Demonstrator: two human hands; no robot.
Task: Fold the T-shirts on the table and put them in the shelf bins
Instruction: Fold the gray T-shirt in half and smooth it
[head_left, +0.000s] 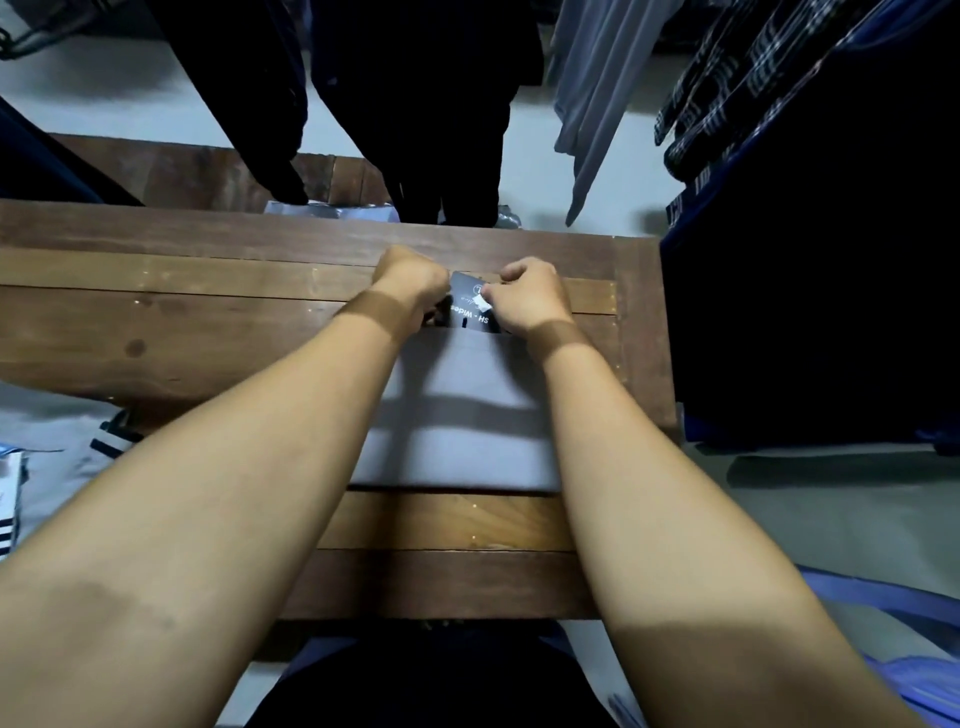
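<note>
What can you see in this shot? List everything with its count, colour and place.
T-shirt: one, grey, folded, middle of the table.
hang tag: one, black with white print, at the T-shirt's far edge.
table: one, brown wooden planks, across the view.
hanging clothes: several, black, grey and dark plaid, beyond and right of the table.
striped garment: at least one, pale grey with dark stripes, lower left.
blue object: one, lower right, kind unclear.
left hand: curled at the tag's left side, fingers hidden.
right hand: pinches the tag's right side.
</note>
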